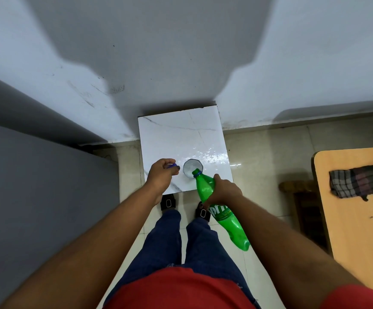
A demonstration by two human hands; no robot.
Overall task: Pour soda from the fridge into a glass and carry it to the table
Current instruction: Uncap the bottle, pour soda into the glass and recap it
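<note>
A green Sprite bottle (222, 210) is tilted, its open neck resting over the rim of a clear glass (192, 167). The glass stands near the front edge of a small white marble-top stand (181, 134) and holds pale fizzing liquid. My right hand (223, 190) grips the bottle around its upper body. My left hand (162, 176) hovers just left of the glass, fingers closed on a small blue bottle cap (172, 166).
A grey fridge side (36, 197) fills the left. A wooden table (359, 208) with a folded checked cloth (359, 184) stands at the right, a dark wooden chair (303, 208) beside it. A white wall rises behind the stand. My feet stand on pale floor tiles.
</note>
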